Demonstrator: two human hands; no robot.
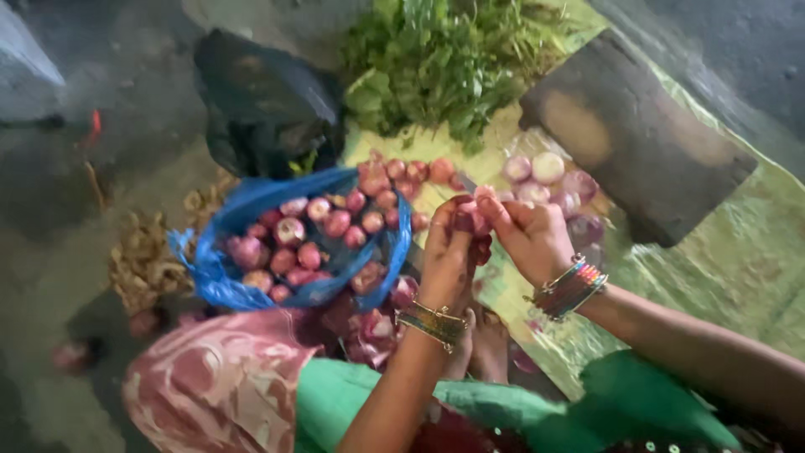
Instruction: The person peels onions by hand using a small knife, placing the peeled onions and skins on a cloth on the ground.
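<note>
From my remote view, the blue bag [220, 281] of small red onions [289, 231] sits left on the floor; my left hand [446, 252] and right hand [530, 239] pinch one onion [471, 222] between them. I judge it light, firm, slippery once skinned (papery peel tears easily), best gripped at its ends.

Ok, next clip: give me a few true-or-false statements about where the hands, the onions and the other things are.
1. Both hands, the left hand and right hand, meet on one small red onion. True.
2. The blue plastic bag holds leafy greens. False: it holds small red onions; the greens lie beyond.
3. Peeled onions lie beside the dark wooden block. True.
4. Both wrists are bare. False: each wears bangles.
</note>
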